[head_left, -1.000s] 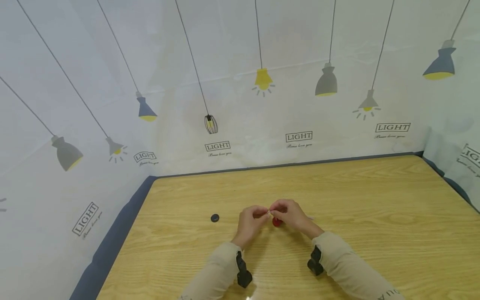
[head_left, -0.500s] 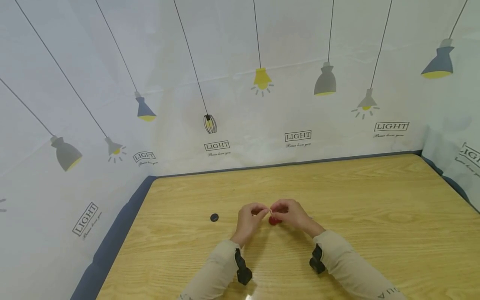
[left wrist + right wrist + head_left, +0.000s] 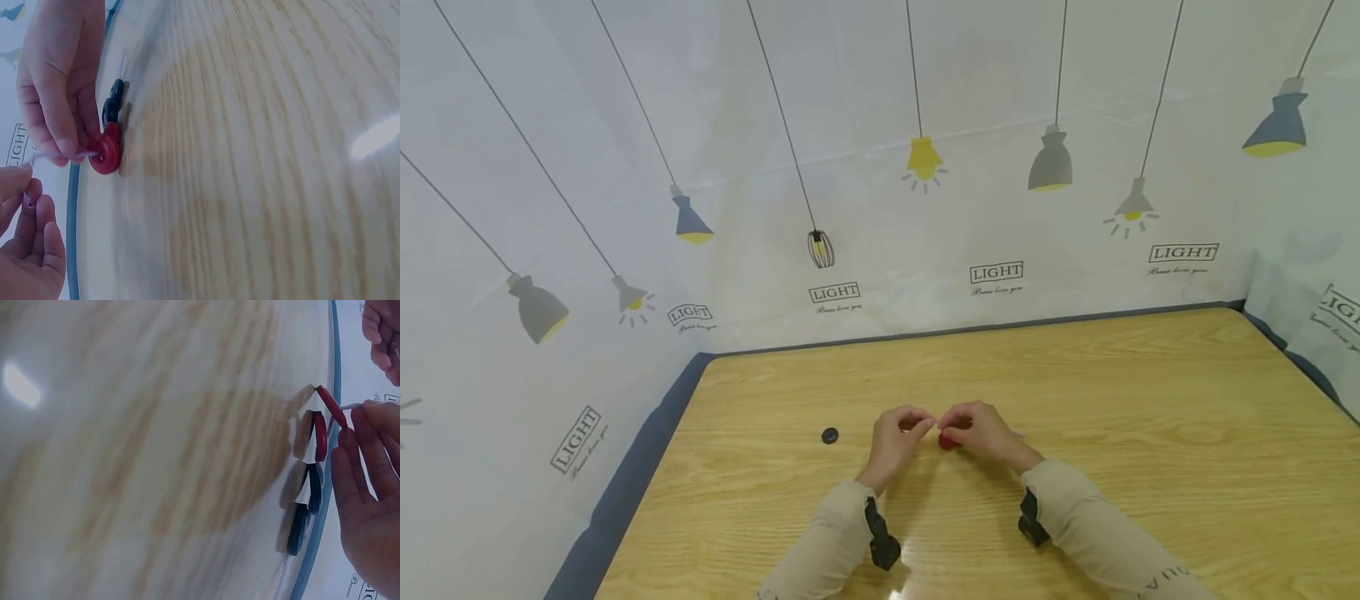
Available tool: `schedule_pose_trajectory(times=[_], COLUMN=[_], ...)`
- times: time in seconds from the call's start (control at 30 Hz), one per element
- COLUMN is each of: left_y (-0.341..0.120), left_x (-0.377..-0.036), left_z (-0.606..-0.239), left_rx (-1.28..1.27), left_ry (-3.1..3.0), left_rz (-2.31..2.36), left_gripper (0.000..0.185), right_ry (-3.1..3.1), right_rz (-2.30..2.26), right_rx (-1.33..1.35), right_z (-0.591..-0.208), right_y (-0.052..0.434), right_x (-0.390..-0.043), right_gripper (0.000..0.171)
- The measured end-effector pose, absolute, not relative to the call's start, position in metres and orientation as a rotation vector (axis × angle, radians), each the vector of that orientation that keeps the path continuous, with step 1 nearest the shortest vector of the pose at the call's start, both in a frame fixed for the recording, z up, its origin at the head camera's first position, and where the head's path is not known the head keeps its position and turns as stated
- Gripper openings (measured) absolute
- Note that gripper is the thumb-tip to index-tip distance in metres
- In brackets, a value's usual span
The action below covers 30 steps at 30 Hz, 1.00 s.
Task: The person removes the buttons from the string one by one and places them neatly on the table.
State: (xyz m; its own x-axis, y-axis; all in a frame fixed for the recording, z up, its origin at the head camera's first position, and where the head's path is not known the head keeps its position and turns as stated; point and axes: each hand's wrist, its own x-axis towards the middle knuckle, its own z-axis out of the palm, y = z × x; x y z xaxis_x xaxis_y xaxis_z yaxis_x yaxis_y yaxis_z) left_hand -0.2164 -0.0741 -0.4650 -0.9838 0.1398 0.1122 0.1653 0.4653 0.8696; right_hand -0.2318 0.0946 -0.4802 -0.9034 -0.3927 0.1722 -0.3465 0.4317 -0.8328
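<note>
Since a second ago the red button (image 3: 948, 442) has slid a little to the left under the hands, and the hands have sunk slightly toward the table (image 3: 1150, 392); otherwise the pose is almost the same.

Nearest to the person are the two beige sleeves (image 3: 842, 542). Just beyond them, the left hand (image 3: 897, 437) has its fingers curled and seems to pinch the end of a thin white cord (image 3: 59, 154); the wrist view shows the cord reaching its fingertips, but the grip itself is at the picture's edge. The right hand (image 3: 981, 429) pinches the same cord close to the red button, with the thumb and first finger narrow around it. The red button hangs on the cord directly below the right fingers, touching or nearly touching the table. Behind the red button, in the right wrist view, more buttons (image 3: 309, 500), red and dark, sit in a row on the cord.

A single dark button (image 3: 829, 435) lies on the table well to the left of the red button, apart from both hands. Farther away the lamp-printed wall (image 3: 880, 167) stands behind.

To do this step well, I think the cord should stay tight between both pinches, the cord end kept short and straight, and the red button pushed fully against its neighbours before letting go.
</note>
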Motion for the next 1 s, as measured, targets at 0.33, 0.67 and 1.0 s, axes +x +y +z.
schedule_pose_trajectory(times=[0.33, 0.67, 1.0], left_y=[-0.081, -0.072, -0.069], left_x=[-0.214, -0.214, -0.213], left_z=[-0.470, -0.477, -0.481], left_rx=[-0.325, -0.263, -0.255], left_ry=[-2.809, -2.753, -2.738], left_rz=[-1.671, -1.750, -1.649], left_gripper=[0.020, 0.014, 0.011], right_ry=[2.658, 2.637, 2.655], right_rz=[-1.508, -1.537, -1.521], right_rx=[-0.660, -0.650, -0.611], right_z=[-0.481, -0.482, -0.481], right_y=[0.094, 0.091, 0.096], right_x=[-0.231, -0.229, -0.230], right_gripper=[0.005, 0.004, 0.004])
